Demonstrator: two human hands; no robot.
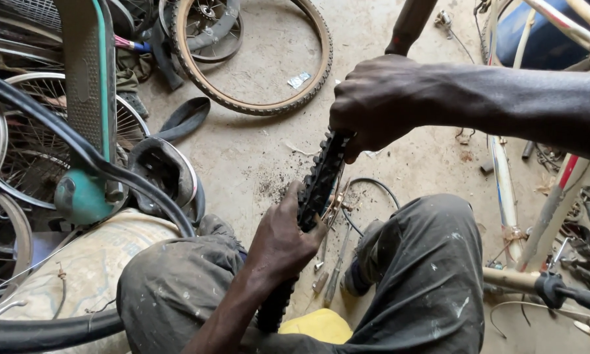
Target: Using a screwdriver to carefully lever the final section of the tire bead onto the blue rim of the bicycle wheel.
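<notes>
Both hands grip a knobby black tyre (pixel 316 183) between the knees, left hand (pixel 283 237) near and right hand (pixel 373 105) farther up, seemingly to steady it above the floor (pixel 255 151).

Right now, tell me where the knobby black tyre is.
In the head view, the knobby black tyre stands centre frame between the person's knees, gripped by the right hand above and the left hand below.

Soft, even daylight fills the scene, brightest on the pale concrete floor (pixel 268 151) at centre, with only faint, diffuse shadows. Dark skin and black rubber lose detail in shade. Focus is fairly sharp throughout; edges bow slightly from wide-angle distortion.
</notes>
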